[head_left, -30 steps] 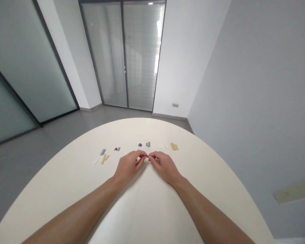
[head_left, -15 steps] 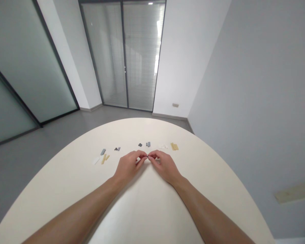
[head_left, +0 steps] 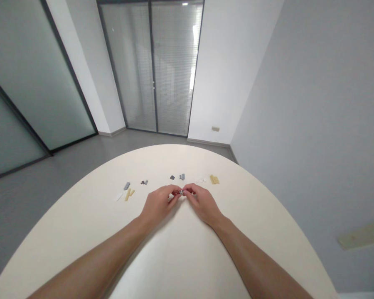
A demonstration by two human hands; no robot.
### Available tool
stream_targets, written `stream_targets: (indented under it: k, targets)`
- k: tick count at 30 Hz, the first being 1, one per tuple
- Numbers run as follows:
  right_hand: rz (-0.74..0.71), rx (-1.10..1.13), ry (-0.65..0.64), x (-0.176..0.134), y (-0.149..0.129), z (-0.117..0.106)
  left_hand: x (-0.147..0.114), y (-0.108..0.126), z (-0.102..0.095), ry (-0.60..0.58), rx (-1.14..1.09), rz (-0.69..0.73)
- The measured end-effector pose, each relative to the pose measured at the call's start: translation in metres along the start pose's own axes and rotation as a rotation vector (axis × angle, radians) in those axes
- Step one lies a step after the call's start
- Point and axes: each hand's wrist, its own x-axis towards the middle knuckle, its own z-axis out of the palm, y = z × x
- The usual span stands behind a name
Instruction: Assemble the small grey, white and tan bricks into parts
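Between the fingertips of both hands is a tiny grey and dark piece point(head_left: 181, 192), too small to make out its kind. My left hand point(head_left: 162, 202) pinches it from the left, fingers closed. From the other side my right hand point(head_left: 201, 202) pinches it too, thumb against forefinger. Just beyond the hands lie grey building bricks point(head_left: 182, 177) and a dark cluster of small pieces point(head_left: 172, 177). The fingers cover most of the held piece.
On the round white table point(head_left: 180, 257), tan bricks point(head_left: 214, 179) and small white pieces point(head_left: 201, 180) lie right of centre. Towards the left are dark pieces point(head_left: 143, 182), a grey brick point(head_left: 126, 186), tan strips point(head_left: 128, 194) and a white strip point(head_left: 120, 196).
The fingertips have shifted slightly, and more of the small held piece shows between them, now with a light grey part visible. The loose pieces on the table lie as before.
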Motion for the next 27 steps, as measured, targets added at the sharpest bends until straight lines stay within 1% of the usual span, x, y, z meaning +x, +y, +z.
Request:
stream_targets:
  k: [7, 27]
  targets:
    - [0.002, 0.007, -0.019, -0.0001, -0.0018, -0.0007, 0.0004, -0.0004, -0.0002, -0.014, 0.021, -0.016]
    - [-0.021, 0.023, -0.019, 0.0009, 0.0022, 0.0004, 0.0010, 0.0030, -0.0028, -0.053, -0.008, -0.075]
